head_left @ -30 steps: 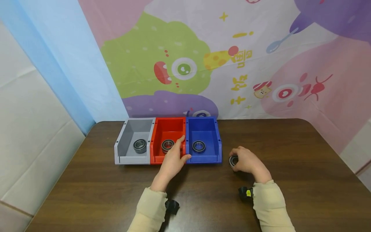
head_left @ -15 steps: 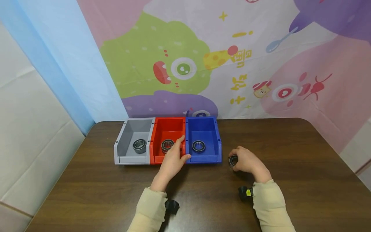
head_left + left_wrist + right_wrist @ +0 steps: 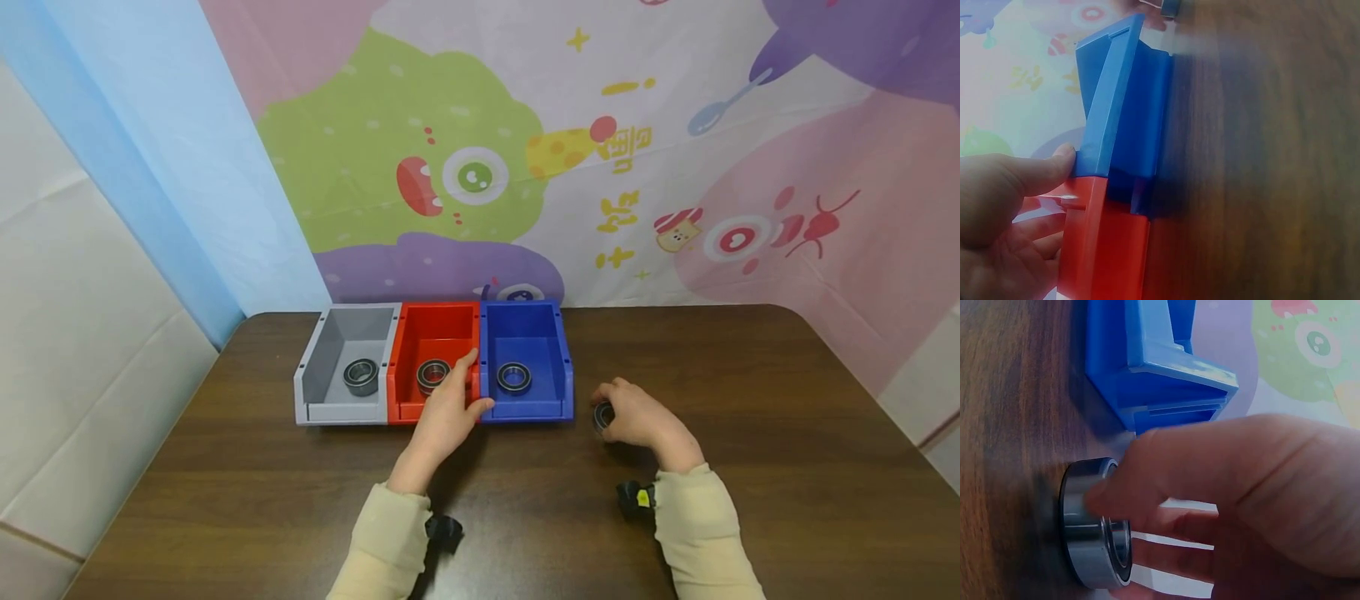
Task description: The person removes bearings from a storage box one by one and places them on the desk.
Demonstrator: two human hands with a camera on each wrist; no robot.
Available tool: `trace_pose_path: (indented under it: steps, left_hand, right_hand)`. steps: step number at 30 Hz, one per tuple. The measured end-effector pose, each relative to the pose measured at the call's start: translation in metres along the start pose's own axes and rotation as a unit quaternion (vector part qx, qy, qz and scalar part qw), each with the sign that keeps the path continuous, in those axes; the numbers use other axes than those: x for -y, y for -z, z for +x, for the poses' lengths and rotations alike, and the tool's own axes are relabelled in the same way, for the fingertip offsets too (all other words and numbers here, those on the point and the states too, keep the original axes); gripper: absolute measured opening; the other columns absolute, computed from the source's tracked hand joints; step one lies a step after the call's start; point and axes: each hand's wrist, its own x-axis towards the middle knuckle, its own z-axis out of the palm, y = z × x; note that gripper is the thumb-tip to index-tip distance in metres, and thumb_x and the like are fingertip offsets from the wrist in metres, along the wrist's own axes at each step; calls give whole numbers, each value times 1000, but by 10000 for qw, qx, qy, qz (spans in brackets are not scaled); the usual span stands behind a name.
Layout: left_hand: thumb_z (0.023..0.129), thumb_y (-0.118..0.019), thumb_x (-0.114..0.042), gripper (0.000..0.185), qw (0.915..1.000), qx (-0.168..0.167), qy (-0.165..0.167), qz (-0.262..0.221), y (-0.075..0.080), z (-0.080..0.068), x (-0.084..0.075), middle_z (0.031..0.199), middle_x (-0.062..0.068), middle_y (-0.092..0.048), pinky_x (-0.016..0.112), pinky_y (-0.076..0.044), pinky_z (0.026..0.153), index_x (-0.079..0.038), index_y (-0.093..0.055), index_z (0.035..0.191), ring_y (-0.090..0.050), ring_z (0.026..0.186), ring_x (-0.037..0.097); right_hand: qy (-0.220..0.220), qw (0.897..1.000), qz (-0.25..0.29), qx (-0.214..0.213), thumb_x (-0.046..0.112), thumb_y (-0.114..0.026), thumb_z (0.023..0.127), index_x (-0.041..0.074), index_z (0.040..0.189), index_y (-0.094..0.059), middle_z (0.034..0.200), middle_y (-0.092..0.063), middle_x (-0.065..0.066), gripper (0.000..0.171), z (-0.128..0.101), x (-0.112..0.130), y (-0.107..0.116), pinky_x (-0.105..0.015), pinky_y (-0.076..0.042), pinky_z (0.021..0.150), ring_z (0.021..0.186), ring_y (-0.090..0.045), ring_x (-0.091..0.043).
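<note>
At the right, my right hand [image 3: 641, 419] pinches a ball bearing [image 3: 601, 417] between thumb and fingers. The right wrist view shows that steel bearing [image 3: 1088, 528] upright against the wood, its ring facing up. My left hand [image 3: 442, 422] holds the divider where the red bin [image 3: 438, 327] meets the blue bin [image 3: 525, 327]; its fingers reach into the red bin and its thumb lies at the front corner. One bearing [image 3: 513, 378] lies in the blue bin, another bearing [image 3: 431, 377] in the red bin, partly hidden by the hand, and a third bearing [image 3: 361, 377] in the grey bin [image 3: 302, 392].
The three bins stand side by side on a brown wooden table [image 3: 540, 517], near its back edge. Behind it hangs a printed cartoon curtain [image 3: 465, 108]. A tiled wall [image 3: 90, 350] is at the left. Black wrist cameras [image 3: 444, 533] sit at both cuffs.
</note>
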Motion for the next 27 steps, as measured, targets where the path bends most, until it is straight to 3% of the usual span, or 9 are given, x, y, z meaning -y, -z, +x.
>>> trace_pose_path:
  steps: [4,10,16,20,27]
  left_hand:
    - [78,-70,-18,73,10000,-11,-57,-2,0,0,0,136,12,-45,45,-39,97,-12,-32,140,-48,120,29]
    - [79,-70,-18,74,10000,12,-58,6,0,0,-2,137,12,-44,44,-39,98,-11,-31,141,-47,121,28]
    - [79,-70,-18,73,9999,13,-80,65,-1,1,-1,137,11,-45,44,-40,97,-11,-31,141,-47,121,28]
    - [78,-70,-18,73,9999,-29,-137,85,0,0,0,135,13,-46,44,-41,97,-11,-31,140,-49,119,29]
    - [78,-70,-18,73,9998,-49,-174,83,1,-1,1,134,14,-47,44,-40,97,-11,-32,140,-50,117,29]
  right_hand:
    - [196,9990,46,-387,3,-61,73,-4,110,-57,107,-55,-17,38,0,4,3,-45,-45,84,97,-54,-30]
    - [481,9933,67,-1046,5,-56,79,7,84,-63,78,-57,-2,9,1,26,8,-31,-45,64,69,-51,-16]
    - [976,9826,451,-1514,7,-57,81,8,88,-63,77,-58,1,9,8,55,7,-26,-45,62,66,-49,-12]
    - [1270,9750,427,-1773,6,-57,81,7,89,-63,81,-58,-1,10,24,72,0,-27,-47,64,69,-50,-12]
    - [1101,9799,42,-1660,6,-57,82,7,91,-64,87,-60,-4,12,60,91,-16,-32,-50,73,76,-55,-16]
